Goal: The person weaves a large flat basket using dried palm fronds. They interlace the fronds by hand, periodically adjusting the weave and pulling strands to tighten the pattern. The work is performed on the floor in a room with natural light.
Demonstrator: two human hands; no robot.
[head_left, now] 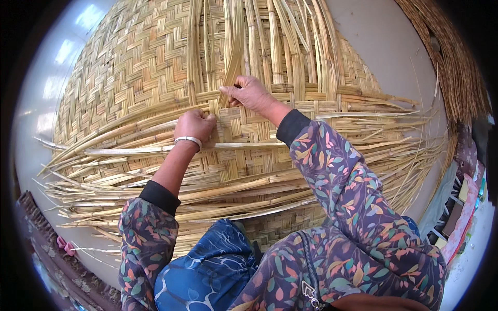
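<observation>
A large woven reed mat [135,57] spreads out before me, its flattened strips crossing in a twill pattern. My right hand [250,95] pinches a flat reed strip [234,52] that runs away from me and stands a little raised off the weave. Closed fingers of my left hand [194,127] press on the weave at the near end of a short upright strip [214,107], just left of the right hand; what they grip is partly hidden. Several loose strips [277,44] lie folded back over the far part of the mat, beyond both hands.
Long crosswise reeds [249,186] lie between my hands and my lap, their loose ends sticking out at both sides. A bundle of thin brown stalks [456,67] is at the far right. Cloths [467,202] lie at the right edge, and a dark patterned fabric [62,259] at the lower left.
</observation>
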